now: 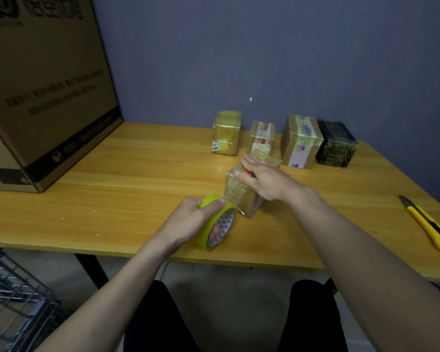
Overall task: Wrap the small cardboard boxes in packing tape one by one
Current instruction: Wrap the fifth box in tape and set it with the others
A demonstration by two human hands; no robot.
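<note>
- Two hands are working on the wooden table [142,171].
- The left hand [188,222] is gripping the yellow tape roll [217,224], fingers curled through its hole.
- The right hand [264,180] is lying flat on the small box [239,196], holding it down near the table's middle.
- Four wrapped boxes [302,143] are sitting behind it.

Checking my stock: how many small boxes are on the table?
5. Four stand in a row by the wall: a yellowish box, a labelled box, a brown box, a black box. The fifth box is under the right hand.

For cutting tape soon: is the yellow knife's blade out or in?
Cannot tell. The utility knife lies on the table; its dark tip is too blurred.
</note>
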